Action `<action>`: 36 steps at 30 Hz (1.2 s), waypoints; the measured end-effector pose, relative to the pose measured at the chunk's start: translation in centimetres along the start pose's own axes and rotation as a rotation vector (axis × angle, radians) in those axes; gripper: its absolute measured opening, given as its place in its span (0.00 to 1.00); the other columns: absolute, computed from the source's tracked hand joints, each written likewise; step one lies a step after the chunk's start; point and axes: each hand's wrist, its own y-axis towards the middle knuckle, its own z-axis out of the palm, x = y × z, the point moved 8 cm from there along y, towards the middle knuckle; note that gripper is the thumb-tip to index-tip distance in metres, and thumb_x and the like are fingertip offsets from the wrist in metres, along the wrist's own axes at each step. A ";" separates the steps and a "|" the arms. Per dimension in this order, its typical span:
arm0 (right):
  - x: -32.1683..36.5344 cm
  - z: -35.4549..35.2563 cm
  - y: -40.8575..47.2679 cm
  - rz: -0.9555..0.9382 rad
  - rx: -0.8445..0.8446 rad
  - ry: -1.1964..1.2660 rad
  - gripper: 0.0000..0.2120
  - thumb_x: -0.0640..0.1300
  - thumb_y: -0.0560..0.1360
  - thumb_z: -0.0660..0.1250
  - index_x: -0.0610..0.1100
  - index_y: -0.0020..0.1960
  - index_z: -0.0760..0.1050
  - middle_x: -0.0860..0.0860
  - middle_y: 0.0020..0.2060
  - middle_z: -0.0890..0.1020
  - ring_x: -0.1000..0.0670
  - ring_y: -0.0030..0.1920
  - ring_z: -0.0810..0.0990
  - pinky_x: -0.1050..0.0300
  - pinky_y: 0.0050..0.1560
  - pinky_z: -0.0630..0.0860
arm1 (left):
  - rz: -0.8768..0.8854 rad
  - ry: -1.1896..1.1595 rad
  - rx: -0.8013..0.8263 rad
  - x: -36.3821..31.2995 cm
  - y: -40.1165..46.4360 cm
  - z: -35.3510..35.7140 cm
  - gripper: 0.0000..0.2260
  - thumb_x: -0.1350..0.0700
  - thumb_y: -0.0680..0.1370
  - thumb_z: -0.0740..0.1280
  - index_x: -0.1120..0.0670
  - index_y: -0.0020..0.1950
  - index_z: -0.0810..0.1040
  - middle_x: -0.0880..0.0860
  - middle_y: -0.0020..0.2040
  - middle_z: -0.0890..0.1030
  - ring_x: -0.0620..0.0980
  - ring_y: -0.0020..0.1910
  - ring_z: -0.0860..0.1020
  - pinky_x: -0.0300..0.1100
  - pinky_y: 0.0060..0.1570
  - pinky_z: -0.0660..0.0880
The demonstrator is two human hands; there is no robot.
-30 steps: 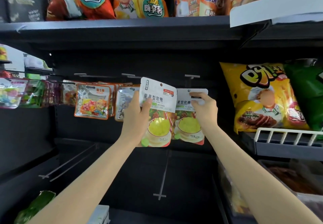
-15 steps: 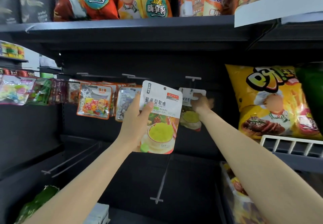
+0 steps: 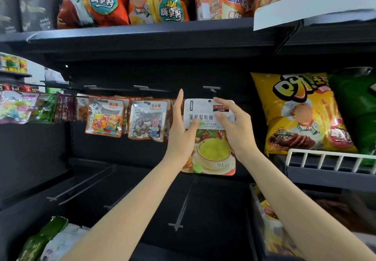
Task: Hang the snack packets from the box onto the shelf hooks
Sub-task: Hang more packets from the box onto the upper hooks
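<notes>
A white-topped candy packet (image 3: 209, 148) with a yellow-green cup picture is held up in front of the dark shelf back, its hang hole just under a grey shelf hook (image 3: 211, 88). My left hand (image 3: 183, 130) grips its left edge, thumb across the front and fingers straight up behind. My right hand (image 3: 234, 126) pinches its upper right part. Whether the hole is on the hook, I cannot tell. To the left, other candy packets (image 3: 104, 117) hang on hooks in a row. The packet hung a moment ago is hidden behind this one.
Large snack bags (image 3: 301, 114) stand on a white-railed shelf at right. More bags (image 3: 158, 0) fill the top shelf. Bare long hooks (image 3: 183, 205) jut out below. Loose packets (image 3: 46, 238) lie at bottom left, and a bin (image 3: 264, 220) of packets sits at lower right.
My right hand let go of the packet it had hung at the back and took hold of the front packet. My left hand carried that packet rightward and up under the hook.
</notes>
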 end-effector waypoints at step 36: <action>-11.3 1.3 9.8 0.280 0.036 -0.699 0.24 0.44 0.80 0.57 0.49 0.75 0.59 0.44 0.73 0.56 0.42 0.72 0.59 0.48 0.69 0.63 | -0.304 0.648 0.181 13.4 12.0 7.7 0.23 0.52 0.80 0.60 0.45 0.74 0.61 0.53 0.65 0.73 0.54 0.59 0.76 0.42 0.55 0.74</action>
